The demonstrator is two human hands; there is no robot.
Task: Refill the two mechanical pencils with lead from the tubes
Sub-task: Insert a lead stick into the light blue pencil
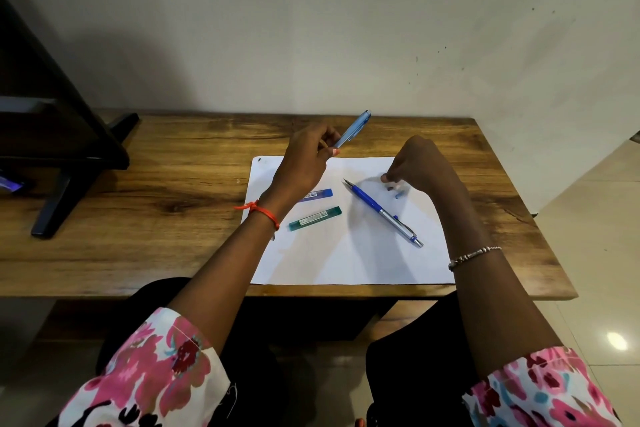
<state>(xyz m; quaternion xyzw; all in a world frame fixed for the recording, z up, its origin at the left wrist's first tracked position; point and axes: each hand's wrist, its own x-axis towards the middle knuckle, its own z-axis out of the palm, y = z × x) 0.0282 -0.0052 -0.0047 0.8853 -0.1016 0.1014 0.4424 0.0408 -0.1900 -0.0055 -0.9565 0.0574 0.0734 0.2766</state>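
Left hand (304, 159) clamped on the light-blue pencil (353, 129), raised over the paper (346, 253); right hand (415, 166) low, fingertips pinched near a small blue cap (398, 195), grip unclear. Second pencil (382, 212) and both lead tubes (314, 218) flat on the paper. Best to park the cap just beside the tubes and keep the held barrel tilted open end up.

The wooden table (173, 191) carries a white paper sheet (346, 260) and a black stand (69, 149).

Green lead tube (314, 218) label: white sticker with dark print, too small to read.
Blue lead tube (317, 194) label: white sticker with print, partly hidden behind the wrist, unreadable.
Pencils, paper, tabletop: no legible text or numbers.
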